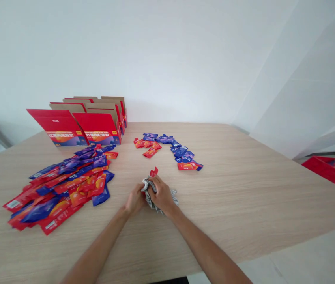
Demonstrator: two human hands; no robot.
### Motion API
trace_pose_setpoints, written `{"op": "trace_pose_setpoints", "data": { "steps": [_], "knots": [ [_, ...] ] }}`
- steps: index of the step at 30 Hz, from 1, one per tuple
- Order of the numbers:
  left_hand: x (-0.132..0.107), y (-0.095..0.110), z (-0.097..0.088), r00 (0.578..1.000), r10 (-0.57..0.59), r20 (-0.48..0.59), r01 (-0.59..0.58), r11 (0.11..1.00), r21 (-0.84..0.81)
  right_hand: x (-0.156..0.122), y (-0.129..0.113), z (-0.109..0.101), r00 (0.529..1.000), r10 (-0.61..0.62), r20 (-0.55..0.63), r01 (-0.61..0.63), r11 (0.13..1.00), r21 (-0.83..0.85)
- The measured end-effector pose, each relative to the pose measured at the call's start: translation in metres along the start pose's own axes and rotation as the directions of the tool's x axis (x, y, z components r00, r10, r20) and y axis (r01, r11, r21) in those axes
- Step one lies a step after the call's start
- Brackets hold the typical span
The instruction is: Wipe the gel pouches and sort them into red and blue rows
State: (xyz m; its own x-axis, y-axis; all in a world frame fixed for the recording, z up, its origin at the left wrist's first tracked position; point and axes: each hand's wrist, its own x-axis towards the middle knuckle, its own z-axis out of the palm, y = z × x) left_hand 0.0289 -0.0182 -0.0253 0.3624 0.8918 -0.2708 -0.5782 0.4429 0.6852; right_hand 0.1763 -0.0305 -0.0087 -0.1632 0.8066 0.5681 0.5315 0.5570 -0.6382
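1 red pouch [154, 172] stood out at the top of our grip, its end poking up beyond a crumpled, striped cloth [153, 202] near the middle of the table [244, 185]. Our right hand [161, 193] was clamped on the cloth, its fingers curled over the folds, and a loose part of the fabric spread out to the right beneath it. Our left hand [134, 200] met the cloth's left edge, where a little red showed too; its fingers were partly hidden, so we could not tell whether they were closed on the cloth, the pouch or both.

Just beyond our 2 hands, we had a small cluster of red pouches [150, 146], with a curved line of mostly blue pouches [182, 153] running behind it and down its right side to a red pouch at the near end. To our left lay a large, overlapping pile of red and blue pouches [66, 185], well apart from that cluster.

Behind the pile stood rows of open cardboard boxes [96, 128], with 2 at the front, each printed with 40. Past them we faced a pale wall [185, 59]. At the far right we saw a red container [327, 171], partly cut off.
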Motion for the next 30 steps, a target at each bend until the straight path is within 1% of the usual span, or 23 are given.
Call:
{"op": "trace_pose_setpoints", "data": {
  "steps": [3,4,6,8,10,12,15,17,18,20,22,24,26,27,28,30],
  "knots": [
    [-0.005,-0.008,0.009,0.996,0.067,-0.058,-0.067,0.998,-0.011,-0.003,-0.009,0.002,0.996,-0.037,0.086,0.04,0.998,-0.037],
    [-0.005,-0.008,0.012,0.994,0.086,-0.072,-0.087,0.996,-0.012,-0.004,-0.011,0.003,0.992,-0.047,0.116,0.054,0.997,-0.054],
    [-0.004,-0.005,0.014,0.993,0.088,-0.085,-0.088,0.996,-0.005,-0.004,-0.012,0.005,0.985,-0.058,0.16,0.074,0.993,-0.097],
    [-0.003,-0.003,0.014,0.992,0.099,-0.083,-0.099,0.995,0.009,-0.002,-0.01,0.005,0.984,-0.053,0.168,0.078,0.986,-0.145],
    [-0.001,-0.005,0.013,0.989,0.14,-0.048,-0.139,0.99,0.038,0.001,-0.005,0.001,0.991,-0.03,0.129,0.053,0.981,-0.184],
    [-0.001,-0.011,0.012,0.984,0.176,0.007,-0.176,0.982,0.066,0.005,0.002,-0.007,0.999,0.005,0.044,0.004,0.978,-0.21],
    [-0.003,-0.021,0.014,0.985,0.159,0.064,-0.164,0.983,0.086,0.011,0.013,-0.022,0.994,0.056,-0.099,-0.078,0.97,-0.23],
    [-0.004,-0.026,0.016,0.988,0.141,0.063,-0.146,0.985,0.086,0.013,0.017,-0.028,0.985,0.078,-0.154,-0.112,0.966,-0.232],
    [-0.004,-0.027,0.017,0.988,0.143,0.055,-0.147,0.986,0.081,0.012,0.018,-0.029,0.983,0.082,-0.163,-0.119,0.966,-0.229],
    [-0.003,-0.026,0.017,0.985,0.169,0.032,-0.17,0.983,0.062,0.01,0.015,-0.026,0.99,0.07,-0.123,-0.095,0.971,-0.218],
    [0.0,-0.021,0.014,0.977,0.212,-0.017,-0.211,0.977,0.039,0.006,0.006,-0.017,0.999,0.029,-0.017,-0.032,0.979,-0.201],
    [0.001,-0.014,0.011,0.966,0.243,-0.087,-0.242,0.97,0.024,0.002,-0.004,-0.006,0.995,-0.014,0.1,0.032,0.983,-0.181],
    [0.002,-0.009,0.007,0.957,0.249,-0.149,-0.249,0.968,0.016,0.0,-0.011,0.002,0.985,-0.032,0.168,0.061,0.984,-0.168],
    [0.001,-0.007,0.006,0.958,0.242,-0.153,-0.242,0.97,0.018,-0.001,-0.013,0.003,0.984,-0.03,0.175,0.06,0.984,-0.167],
    [0.0,-0.007,0.006,0.964,0.231,-0.135,-0.229,0.973,0.026,0.0,-0.012,0.003,0.987,-0.021,0.162,0.049,0.985,-0.168],
    [-0.003,-0.008,0.007,0.974,0.211,-0.079,-0.208,0.977,0.044,0.002,-0.006,-0.002,0.996,0.006,0.092,0.01,0.985,-0.173]
  ]
}}
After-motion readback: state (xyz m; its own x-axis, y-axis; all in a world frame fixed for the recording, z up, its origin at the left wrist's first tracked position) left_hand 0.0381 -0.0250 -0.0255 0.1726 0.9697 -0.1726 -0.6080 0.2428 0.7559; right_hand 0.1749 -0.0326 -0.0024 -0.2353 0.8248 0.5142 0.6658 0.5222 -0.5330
